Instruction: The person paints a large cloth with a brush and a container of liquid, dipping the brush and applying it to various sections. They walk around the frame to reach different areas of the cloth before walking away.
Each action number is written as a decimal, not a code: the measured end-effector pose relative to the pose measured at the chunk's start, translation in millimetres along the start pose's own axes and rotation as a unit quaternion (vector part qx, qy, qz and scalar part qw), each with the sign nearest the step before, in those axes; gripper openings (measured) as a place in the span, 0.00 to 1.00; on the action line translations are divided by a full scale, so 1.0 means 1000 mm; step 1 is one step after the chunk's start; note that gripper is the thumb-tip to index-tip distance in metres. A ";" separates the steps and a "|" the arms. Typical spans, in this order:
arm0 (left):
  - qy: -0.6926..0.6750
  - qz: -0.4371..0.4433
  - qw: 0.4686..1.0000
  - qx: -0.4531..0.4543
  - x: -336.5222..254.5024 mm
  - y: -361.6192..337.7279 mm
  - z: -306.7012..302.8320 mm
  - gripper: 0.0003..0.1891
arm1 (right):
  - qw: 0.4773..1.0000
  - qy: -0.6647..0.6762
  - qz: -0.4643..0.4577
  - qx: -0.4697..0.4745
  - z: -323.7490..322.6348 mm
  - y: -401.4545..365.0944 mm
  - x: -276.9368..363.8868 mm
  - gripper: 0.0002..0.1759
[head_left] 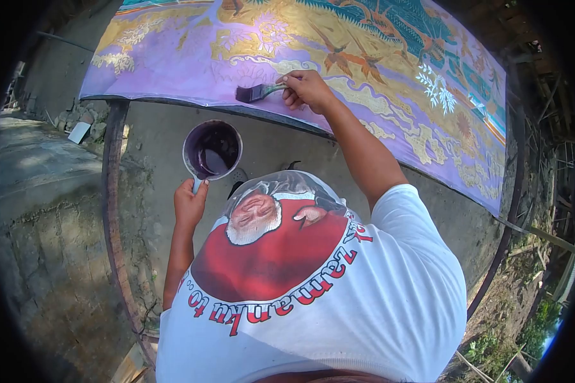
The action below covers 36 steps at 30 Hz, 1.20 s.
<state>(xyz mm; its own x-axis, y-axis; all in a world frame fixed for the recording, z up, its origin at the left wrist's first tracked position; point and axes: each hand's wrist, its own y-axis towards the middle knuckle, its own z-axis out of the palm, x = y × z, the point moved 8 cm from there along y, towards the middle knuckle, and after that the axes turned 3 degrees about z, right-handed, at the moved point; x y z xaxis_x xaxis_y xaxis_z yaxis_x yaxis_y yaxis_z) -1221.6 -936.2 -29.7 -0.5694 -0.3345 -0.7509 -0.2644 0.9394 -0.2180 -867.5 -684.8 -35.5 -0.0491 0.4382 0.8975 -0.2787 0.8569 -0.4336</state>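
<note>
My right hand (306, 89) is closed round the green handle of a wide paintbrush (254, 93). The brush's dark bristles rest on or just over the purple front edge of a large patterned cloth (191, 80), which shows birds, leaves and cloud shapes in purple, ochre and teal. Lower and to the left, my left hand (190, 203) grips the pale handle of a round dipper (212, 150). Dark purple liquid lies in the bottom of the dipper, which is held short of the cloth's edge, over the ground.
A wooden frame has a long rail (112, 185) on the left and another rail (508, 236) on the right, with the cloth stretched across. Stones and a white piece (78, 133) lie on the ground at left. Plants (543, 325) and sticks are at lower right.
</note>
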 end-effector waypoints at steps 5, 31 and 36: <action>-0.037 -0.031 0.998 -0.031 0.011 -0.016 0.001 0.21 | 0.998 -0.007 -0.008 -0.066 -0.064 0.020 -0.001 0.17; -0.057 -0.042 0.997 -0.033 0.051 0.013 -0.064 0.19 | 0.968 0.064 -0.099 -0.223 0.027 0.140 0.037 0.14; -0.012 0.004 1.000 -0.019 0.042 0.028 -0.066 0.19 | 0.994 0.024 -0.065 -0.079 0.107 0.163 0.057 0.13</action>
<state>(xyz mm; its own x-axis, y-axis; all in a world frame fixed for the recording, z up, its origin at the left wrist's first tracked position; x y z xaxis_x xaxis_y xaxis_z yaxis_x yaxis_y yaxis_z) -1304.2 -928.8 -26.3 -0.5527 -0.3253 -0.7672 -0.2899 0.9382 -0.1890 -1018.4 -549.3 -46.4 0.0242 0.3304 0.9435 -0.1252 0.9374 -0.3250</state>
